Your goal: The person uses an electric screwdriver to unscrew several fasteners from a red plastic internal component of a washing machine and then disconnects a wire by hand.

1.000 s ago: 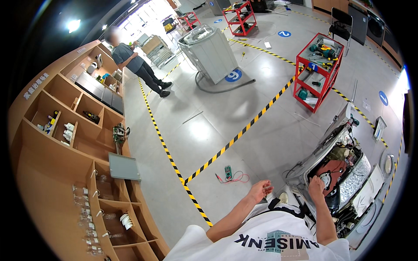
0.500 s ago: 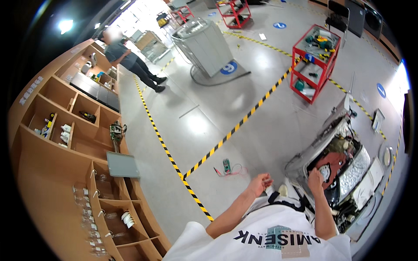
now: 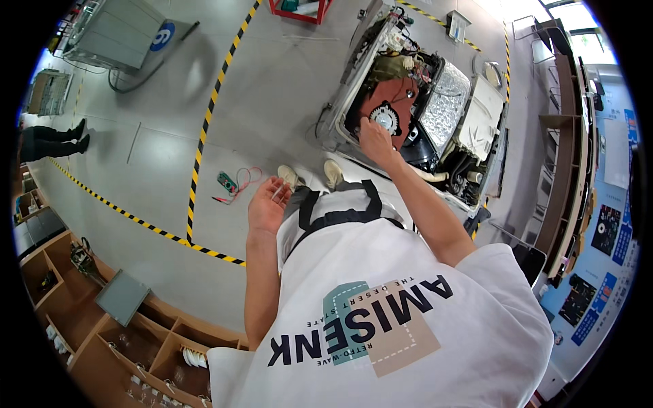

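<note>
A white appliance [image 3: 487,100] lies opened on the floor to my right, showing a reddish-brown panel [image 3: 403,93] with a toothed silver-and-black wheel [image 3: 386,120], wiring and silvery padding [image 3: 445,102]. My right hand [image 3: 376,141] reaches into it with curled fingers at the lower left of that wheel; their grip is hidden. My left hand [image 3: 266,202] is raised over the floor near my shoe, fingers closed on a small slender object [image 3: 279,192]. A green multimeter [image 3: 226,182] with red leads lies on the floor left of that hand.
Striped tape [image 3: 204,136] marks the floor. A grey washing machine [image 3: 109,37] with a hose stands at upper left, near another person's legs [image 3: 58,139]. A red cart [image 3: 306,13] is at the top, wooden cubbies [image 3: 149,326] at lower left, display boards [image 3: 605,224] at right.
My view has turned down and to the right, bringing the opened appliance toward the top centre and the display boards into sight. My right hand stays at the wheel; my left still holds the small object.
</note>
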`<state>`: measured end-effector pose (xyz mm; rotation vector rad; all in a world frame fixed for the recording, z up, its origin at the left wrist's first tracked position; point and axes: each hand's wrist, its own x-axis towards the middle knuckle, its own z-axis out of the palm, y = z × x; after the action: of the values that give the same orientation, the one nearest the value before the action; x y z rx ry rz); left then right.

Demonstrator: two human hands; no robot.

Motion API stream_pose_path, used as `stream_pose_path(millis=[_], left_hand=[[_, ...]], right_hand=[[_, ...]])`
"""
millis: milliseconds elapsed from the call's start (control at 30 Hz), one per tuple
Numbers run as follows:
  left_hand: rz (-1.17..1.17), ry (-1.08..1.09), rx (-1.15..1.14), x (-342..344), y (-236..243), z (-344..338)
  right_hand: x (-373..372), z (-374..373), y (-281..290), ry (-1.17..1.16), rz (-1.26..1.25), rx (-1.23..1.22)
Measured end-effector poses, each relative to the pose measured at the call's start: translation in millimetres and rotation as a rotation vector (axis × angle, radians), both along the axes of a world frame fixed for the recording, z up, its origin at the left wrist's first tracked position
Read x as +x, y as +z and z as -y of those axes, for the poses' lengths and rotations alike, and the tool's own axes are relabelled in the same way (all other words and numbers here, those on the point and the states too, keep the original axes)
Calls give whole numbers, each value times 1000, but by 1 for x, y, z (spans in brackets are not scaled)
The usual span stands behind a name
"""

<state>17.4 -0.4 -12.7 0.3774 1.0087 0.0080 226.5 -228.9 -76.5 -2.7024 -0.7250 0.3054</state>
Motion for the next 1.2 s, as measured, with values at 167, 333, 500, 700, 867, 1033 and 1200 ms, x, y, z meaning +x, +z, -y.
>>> stream_pose_path(millis=[167,333,500,700,867,1033,1200], left_hand=[[-14,5,-24,-2,-1,-3],[-31,12,-19,-7,-5,-9],[-72,11,8,-1,-1,-16],[-88,-11,12,5,0,-22],[-45,-29,20,9,2,-25],[-30,-40,10,10,-2,-28],[-17,-74,1,14,-2,-31]], right_hand=[[-7,1,10,29,90,-28],[-9,-1,14,83,93,42],[-3,-3,11,154,120,-84],[9,-12,14,219,89,-268],[12,-27,24,159,-27,-454],[10,-28,32,89,-112,-447],[7,-24,28,22,-151,-429]])
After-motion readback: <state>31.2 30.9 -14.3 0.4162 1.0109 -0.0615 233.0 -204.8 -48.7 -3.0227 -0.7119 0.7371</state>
